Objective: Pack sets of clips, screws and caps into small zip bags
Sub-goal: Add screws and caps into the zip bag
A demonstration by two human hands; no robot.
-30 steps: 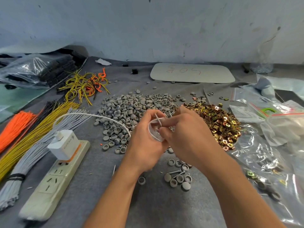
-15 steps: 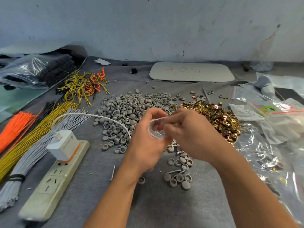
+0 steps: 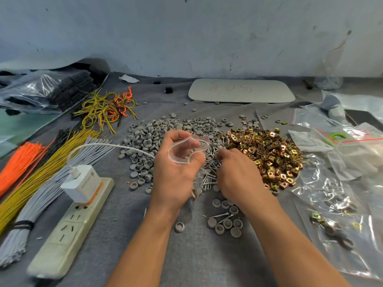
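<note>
Left hand [image 3: 174, 177] grips the small zip bag [image 3: 187, 151], mouth open, above the worktop [image 3: 207, 255]; right hand [image 3: 236, 175] has dropped from the bag to the screws [image 3: 209, 175], fingers [image 3: 223, 156] curled, its grip unreadable, likely fetching the set's next piece.

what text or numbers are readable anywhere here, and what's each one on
"50": red handwriting on the white board by the wall, seen upside down; the scrawl beside it is not legible.
Grey print on the side of the white charger: too blurred to read.
Nothing else carries readable text.
</note>
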